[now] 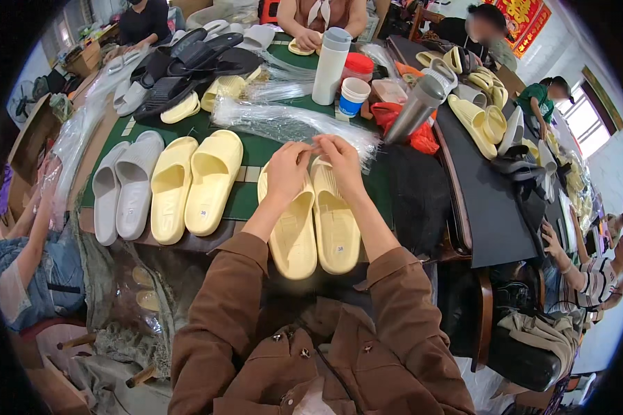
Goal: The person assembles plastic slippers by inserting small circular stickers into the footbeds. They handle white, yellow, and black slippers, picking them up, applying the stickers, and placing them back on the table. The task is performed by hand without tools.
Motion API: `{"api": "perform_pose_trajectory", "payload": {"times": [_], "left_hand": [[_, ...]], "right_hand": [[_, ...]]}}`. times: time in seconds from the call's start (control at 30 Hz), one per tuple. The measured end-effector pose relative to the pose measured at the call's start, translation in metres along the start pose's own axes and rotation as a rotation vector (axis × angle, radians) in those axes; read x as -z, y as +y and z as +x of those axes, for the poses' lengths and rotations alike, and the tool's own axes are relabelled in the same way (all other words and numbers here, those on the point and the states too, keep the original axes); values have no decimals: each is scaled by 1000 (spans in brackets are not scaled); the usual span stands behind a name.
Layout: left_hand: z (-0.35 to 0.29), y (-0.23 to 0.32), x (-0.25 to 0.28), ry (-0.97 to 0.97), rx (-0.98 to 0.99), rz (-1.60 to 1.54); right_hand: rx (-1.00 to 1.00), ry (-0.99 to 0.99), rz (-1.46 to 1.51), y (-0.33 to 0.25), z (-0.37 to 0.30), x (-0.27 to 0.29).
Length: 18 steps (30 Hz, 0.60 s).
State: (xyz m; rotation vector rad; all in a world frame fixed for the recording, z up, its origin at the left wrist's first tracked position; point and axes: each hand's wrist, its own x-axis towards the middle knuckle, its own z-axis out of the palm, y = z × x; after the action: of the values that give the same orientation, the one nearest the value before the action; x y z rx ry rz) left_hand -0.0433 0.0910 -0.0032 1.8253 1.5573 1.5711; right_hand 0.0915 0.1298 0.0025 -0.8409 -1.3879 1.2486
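Note:
A pair of pale yellow slide slippers (292, 238) lies at the table's near edge, side by side, toes away from me. Over their straps my left hand (289, 168) and my right hand (339, 162) meet, fingertips pinched close together. Whatever they may hold between them is too small or hidden to make out. Just beyond the hands lies a bundle of clear plastic strips or bags (284, 121). To the left stand another yellow pair of slippers (213, 183) and a grey pair (138, 183), both flat on the green tabletop.
A white bottle (331, 66), a paper cup (353, 98) and a steel tumbler (415, 107) stand beyond my hands. Black slippers (187, 66) are heaped at the far left. More slippers (474, 124) lie on the dark table at right. Several people work around.

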Motion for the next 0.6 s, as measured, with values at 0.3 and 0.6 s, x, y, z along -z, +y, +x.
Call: {"api": "perform_pose_trajectory", "payload": {"times": [0.3,0.6], "left_hand": [[-1,-5,-1,31,0,6],[2,0,-3,-21,6,65]], "right_hand": [[-31,78,60,7,2,4],[-5,-17,-32,2,-1,1]]}}
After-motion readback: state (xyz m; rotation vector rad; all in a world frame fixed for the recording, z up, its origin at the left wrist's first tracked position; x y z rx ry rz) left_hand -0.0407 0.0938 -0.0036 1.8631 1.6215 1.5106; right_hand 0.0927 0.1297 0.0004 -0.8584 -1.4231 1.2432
